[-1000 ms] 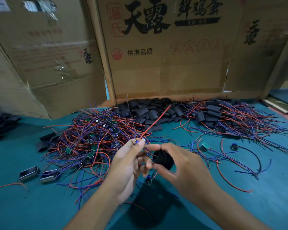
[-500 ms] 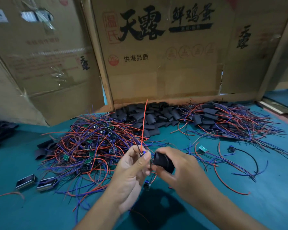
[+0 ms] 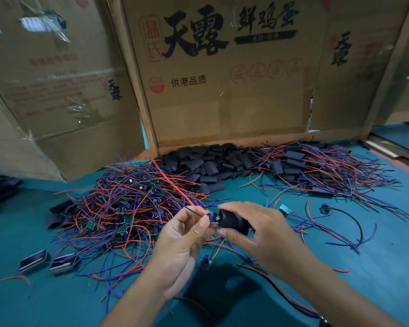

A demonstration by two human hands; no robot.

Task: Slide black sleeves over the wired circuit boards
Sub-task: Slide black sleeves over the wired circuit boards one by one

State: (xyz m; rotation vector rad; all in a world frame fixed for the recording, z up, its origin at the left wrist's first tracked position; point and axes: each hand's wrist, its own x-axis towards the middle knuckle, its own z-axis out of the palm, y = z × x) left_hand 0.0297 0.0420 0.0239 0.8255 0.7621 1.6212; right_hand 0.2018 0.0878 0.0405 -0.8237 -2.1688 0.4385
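Sleeve mouth aligned with board, insertion under way.

The left hand (image 3: pixel 184 234) pinches a small wired circuit board (image 3: pixel 213 218) between thumb and fingertips, its red wire (image 3: pixel 175 185) trailing up and away, which probably keeps the leads clear of the opening. The right hand (image 3: pixel 257 230) grips a black sleeve (image 3: pixel 234 221) with curled thumb and fingers, the open end touching the board; whether the board has entered is hard to judge. Both are held above the green table (image 3: pixel 376 267), near the person. Supplies sit within reach: bare boards in the tangled wire pile (image 3: pixel 128 208), loose sleeves in the sleeve heap (image 3: pixel 206 166) against the cardboard wall (image 3: pixel 222 90).
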